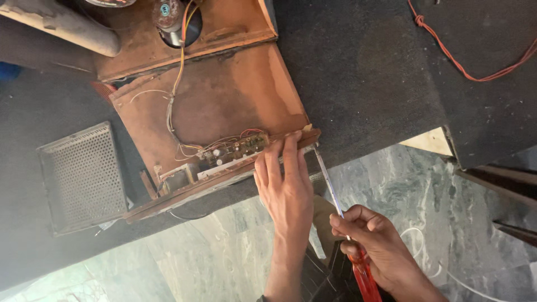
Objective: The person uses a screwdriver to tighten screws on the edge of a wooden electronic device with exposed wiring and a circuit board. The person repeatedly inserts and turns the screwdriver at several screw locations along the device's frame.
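Gripped in the closed right hand (377,246), a red-handled screwdriver (335,201) could slip toward the left hand (285,184), laid open-fingered, gripping nothing, on the brown wooden cabinet edge (224,179).

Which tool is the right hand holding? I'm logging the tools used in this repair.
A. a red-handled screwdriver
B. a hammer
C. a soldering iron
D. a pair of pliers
A: the right hand grips a red-handled screwdriver, whose tip meets the wooden panel's edge.
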